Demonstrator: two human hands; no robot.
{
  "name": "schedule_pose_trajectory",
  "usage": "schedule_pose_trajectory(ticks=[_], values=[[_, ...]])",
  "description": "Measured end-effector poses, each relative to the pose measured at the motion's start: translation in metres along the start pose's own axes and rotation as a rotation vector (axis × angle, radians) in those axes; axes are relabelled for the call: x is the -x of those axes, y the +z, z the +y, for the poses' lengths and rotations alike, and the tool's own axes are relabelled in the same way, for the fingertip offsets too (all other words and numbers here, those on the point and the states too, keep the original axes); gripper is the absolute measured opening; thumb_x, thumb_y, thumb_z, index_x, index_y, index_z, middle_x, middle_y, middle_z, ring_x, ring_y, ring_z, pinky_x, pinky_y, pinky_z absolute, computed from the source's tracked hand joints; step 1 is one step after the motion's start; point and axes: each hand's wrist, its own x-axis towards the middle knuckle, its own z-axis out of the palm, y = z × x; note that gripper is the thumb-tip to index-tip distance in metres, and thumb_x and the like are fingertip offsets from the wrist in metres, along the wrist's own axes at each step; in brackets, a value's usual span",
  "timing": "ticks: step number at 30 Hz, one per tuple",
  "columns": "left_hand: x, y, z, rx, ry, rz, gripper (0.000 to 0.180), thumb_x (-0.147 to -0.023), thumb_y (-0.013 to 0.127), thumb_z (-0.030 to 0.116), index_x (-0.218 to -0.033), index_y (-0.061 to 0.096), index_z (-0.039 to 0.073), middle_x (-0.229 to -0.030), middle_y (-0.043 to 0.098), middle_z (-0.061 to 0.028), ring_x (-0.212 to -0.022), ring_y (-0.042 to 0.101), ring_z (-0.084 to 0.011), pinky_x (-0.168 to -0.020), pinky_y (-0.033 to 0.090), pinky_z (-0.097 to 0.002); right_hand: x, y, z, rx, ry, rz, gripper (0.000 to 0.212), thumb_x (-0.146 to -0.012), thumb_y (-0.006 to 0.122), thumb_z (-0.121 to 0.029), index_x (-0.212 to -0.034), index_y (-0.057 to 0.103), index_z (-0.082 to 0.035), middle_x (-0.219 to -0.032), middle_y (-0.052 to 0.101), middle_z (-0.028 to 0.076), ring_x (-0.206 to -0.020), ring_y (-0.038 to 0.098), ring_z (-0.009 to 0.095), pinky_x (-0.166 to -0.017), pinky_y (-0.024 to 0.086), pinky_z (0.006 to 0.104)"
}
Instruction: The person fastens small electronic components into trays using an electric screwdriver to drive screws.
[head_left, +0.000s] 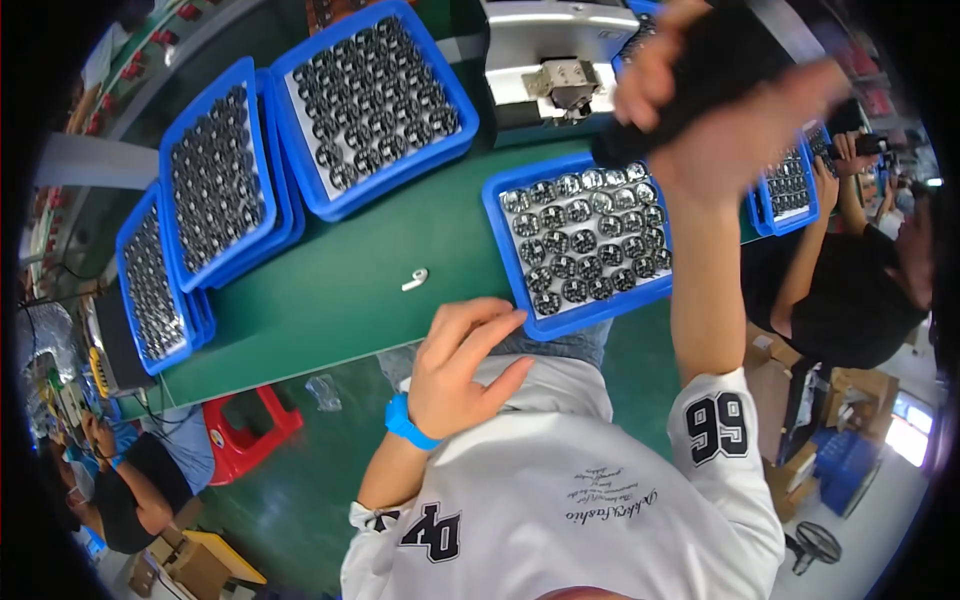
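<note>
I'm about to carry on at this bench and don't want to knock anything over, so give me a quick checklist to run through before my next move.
1. Right hand has a firm hold on the dark object: ok, fingers wrapped round it, raised above the bench.
2. What that dark object is: cannot tell, it is blurred.
3. Left hand free: ok, open and holding nothing, resting near the bench edge.
4. Nearest blue tray of round parts sits fully on the green table: not ok, its near corner juts over the table's edge.
5. Loose small white piece on the table: ok, apart from both hands and trays.
</note>
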Motion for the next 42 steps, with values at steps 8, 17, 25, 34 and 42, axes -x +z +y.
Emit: schedule_pose_trajectory(ticks=[8, 17, 25, 34, 42], values=[[-0.018, 0.024, -0.014, -0.388, 0.183, -0.147, 0.051, -0.068, 0.088, 0.034, -0.117, 0.077, 0.026, -0.14, 0.055, -0.009, -0.123, 0.05, -0.0306, -0.102, 0.035, -0.0461, 0.108, -0.04, -0.014, -0.289, -0.104, -0.197, 0.108, -0.077, 0.045, -0.097, -0.13, 0.056, -0.003, -0.071, 0.057, 0.005, -0.054, 0.054, 0.019, -0.053, 0.045, 0.0343], [-0.032, 0.046, -0.032, -0.522, 0.306, -0.087, 0.035, -0.074, 0.079, 0.023, -0.108, 0.079, 0.028, -0.135, 0.06, -0.0011, -0.123, 0.052, -0.0202, -0.099, 0.036, -0.0417, 0.127, -0.034, 0.004, -0.22, -0.184, -0.122, 0.111, -0.079, 0.041, -0.097, -0.125, 0.053, 0.003, -0.068, 0.056, 0.008, -0.05, 0.054, 0.021, -0.049, 0.046, 0.0363], [-0.033, 0.052, -0.034, -0.528, 0.327, 0.017, 0.029, -0.077, 0.078, 0.024, -0.106, 0.08, 0.028, -0.127, 0.061, 0.0007, -0.121, 0.054, -0.0185, -0.096, 0.036, -0.039, 0.127, -0.037, 0.018, -0.322, -0.216, -0.191, 0.121, -0.066, 0.054, -0.1, -0.123, 0.049, 0.007, -0.076, 0.061, 0.016, -0.06, 0.057, 0.024, -0.057, 0.05, 0.0389], [-0.033, 0.051, -0.034, -0.508, 0.309, 0.008, 0.028, -0.077, 0.079, 0.026, -0.105, 0.08, 0.028, -0.126, 0.061, 0.0008, -0.121, 0.053, -0.0181, -0.096, 0.034, -0.0386, 0.129, -0.03, 0.018, -0.184, -0.204, -0.188, 0.111, -0.075, 0.047, -0.097, -0.124, 0.053, 0.003, -0.069, 0.056, 0.01, -0.052, 0.053, 0.022, -0.049, 0.046, 0.0372], [-0.032, 0.052, -0.037, -0.512, 0.319, 0.004, 0.034, -0.072, 0.084, 0.032, -0.105, 0.081, 0.03, -0.129, 0.06, -0.0014, -0.118, 0.055, -0.0231, -0.096, 0.033, -0.0398, 0.128, -0.031, 0.016, -0.164, -0.21, -0.245, 0.109, -0.077, 0.047, -0.097, -0.124, 0.052, 0.002, -0.07, 0.055, 0.01, -0.052, 0.052, 0.023, -0.049, 0.045, 0.0377]])
